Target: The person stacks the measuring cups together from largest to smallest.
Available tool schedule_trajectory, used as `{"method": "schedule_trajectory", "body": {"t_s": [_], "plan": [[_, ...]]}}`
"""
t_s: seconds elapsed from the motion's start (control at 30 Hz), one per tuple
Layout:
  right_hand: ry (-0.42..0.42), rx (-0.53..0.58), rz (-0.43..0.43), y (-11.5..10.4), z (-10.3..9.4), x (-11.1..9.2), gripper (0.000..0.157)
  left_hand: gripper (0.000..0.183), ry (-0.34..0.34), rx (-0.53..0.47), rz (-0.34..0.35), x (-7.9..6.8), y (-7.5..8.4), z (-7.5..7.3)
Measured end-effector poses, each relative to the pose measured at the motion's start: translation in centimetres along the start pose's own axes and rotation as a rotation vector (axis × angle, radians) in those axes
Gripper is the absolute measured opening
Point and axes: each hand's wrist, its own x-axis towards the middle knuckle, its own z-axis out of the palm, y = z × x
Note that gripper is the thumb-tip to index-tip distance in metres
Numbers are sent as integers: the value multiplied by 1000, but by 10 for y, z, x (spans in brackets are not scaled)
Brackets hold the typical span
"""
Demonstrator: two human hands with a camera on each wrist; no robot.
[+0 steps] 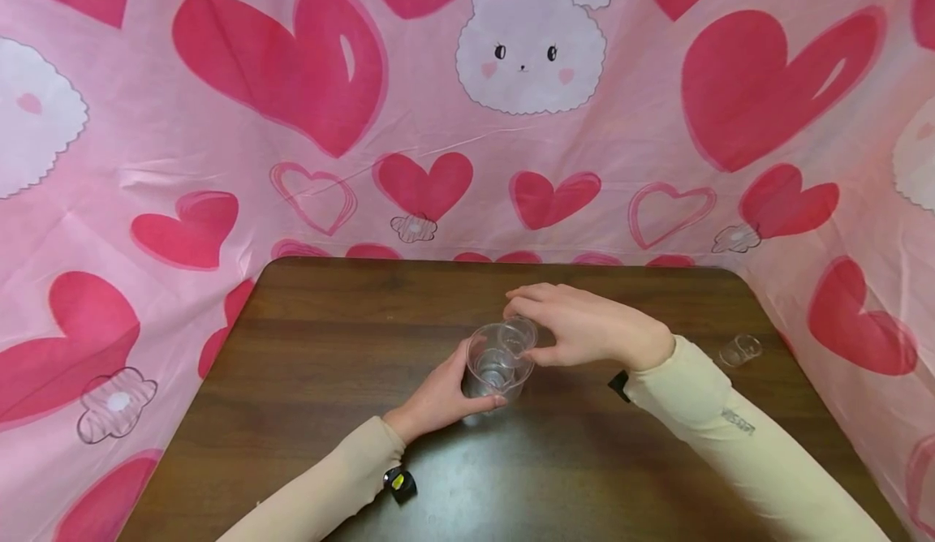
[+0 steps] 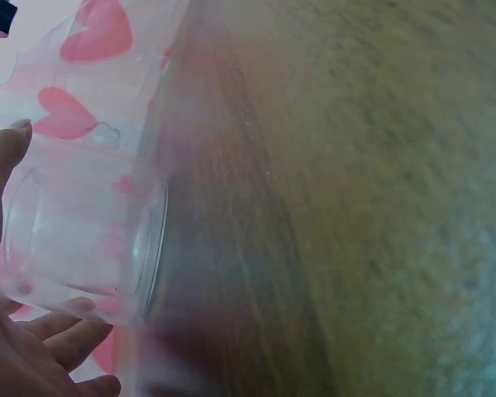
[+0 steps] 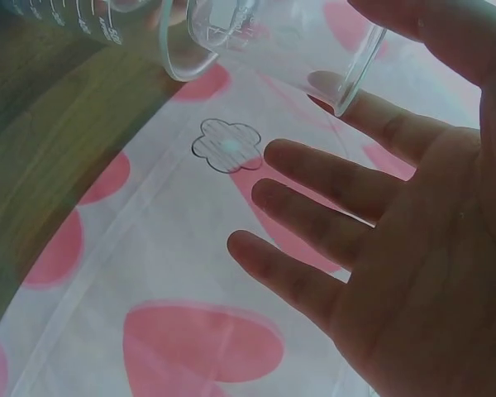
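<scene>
My left hand (image 1: 443, 396) holds a large clear glass beaker (image 1: 478, 388) from its left side, thumb in front, near the middle of the table. In the left wrist view the beaker (image 2: 83, 227) sits between the thumb and the other fingers. Above its mouth my right hand (image 1: 584, 324) pinches a smaller clear beaker (image 1: 519, 333) near the rim with thumb and index finger. The right wrist view shows the small beaker's (image 3: 281, 41) base end at the large beaker's marked, open rim; the other fingers are spread. Rings show inside the large beaker; I cannot tell what they are.
Another small clear glass vessel (image 1: 741, 350) is at the right side of the brown wooden table (image 1: 329, 323). A pink cloth with hearts and rabbits (image 1: 424, 120) hangs behind and on both sides. Dark devices (image 1: 399, 483) are worn on the wrists.
</scene>
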Motion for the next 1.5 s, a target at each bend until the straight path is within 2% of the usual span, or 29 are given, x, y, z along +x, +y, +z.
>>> {"method": "schedule_trajectory", "body": {"t_s": [0.43,0.77,1.23,1.5], "plan": [[-28,22,-9,9,18,12,43,100,-8,11,2,1,1,-1],[-54,23,-25,6,29,19,45,103,-18,3,-3,-1,2,-1],[-69,-26,-37,4,42,26,44,104,-17,20,-4,0,1,0],[-86,-94,-20,4,48,31,49,104,-12,21,-8,0,0,0]]}}
